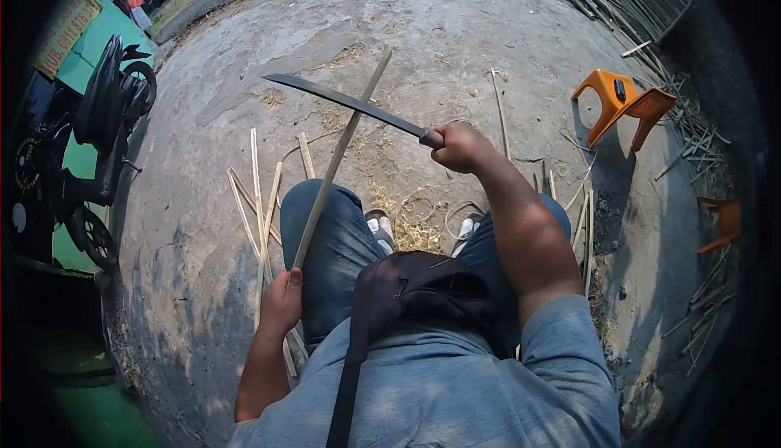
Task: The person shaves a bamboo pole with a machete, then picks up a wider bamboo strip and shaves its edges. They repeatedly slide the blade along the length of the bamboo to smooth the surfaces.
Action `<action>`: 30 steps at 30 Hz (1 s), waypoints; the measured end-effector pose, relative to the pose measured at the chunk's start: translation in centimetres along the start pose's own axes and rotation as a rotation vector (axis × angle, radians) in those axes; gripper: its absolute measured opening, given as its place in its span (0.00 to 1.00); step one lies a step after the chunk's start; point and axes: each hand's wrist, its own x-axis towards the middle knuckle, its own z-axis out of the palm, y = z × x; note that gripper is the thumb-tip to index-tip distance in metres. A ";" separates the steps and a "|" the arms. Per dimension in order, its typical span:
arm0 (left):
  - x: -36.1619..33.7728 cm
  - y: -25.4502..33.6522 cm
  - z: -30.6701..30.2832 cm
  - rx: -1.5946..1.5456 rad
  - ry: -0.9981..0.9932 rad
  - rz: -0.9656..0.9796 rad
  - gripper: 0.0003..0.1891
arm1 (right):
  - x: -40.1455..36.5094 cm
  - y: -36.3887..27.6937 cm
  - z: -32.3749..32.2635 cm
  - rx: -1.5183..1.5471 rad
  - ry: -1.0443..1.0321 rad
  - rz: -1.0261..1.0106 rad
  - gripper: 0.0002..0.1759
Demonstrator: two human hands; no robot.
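My left hand [281,297] is closed on the lower end of a long, pale bamboo strip [329,173], which slants up and to the right over my left knee. My right hand [462,147] grips the handle of a machete [350,103]. Its long dark blade points to the left and crosses the strip near the strip's upper part. Whether blade and strip touch, I cannot tell. Pale shavings [415,224] lie on the ground between my feet.
Several cut strips [262,204] lie by my left leg, others by my right. An orange plastic chair [622,104] with a dark object on it stands at the right. Bamboo poles [598,4] lie at the top right. A motorcycle [102,135] stands at the left.
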 end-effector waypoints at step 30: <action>-1.1 2.8 0.9 0.205 0.157 0.077 0.37 | -1.4 -3.0 1.1 -0.084 -0.092 -0.141 0.15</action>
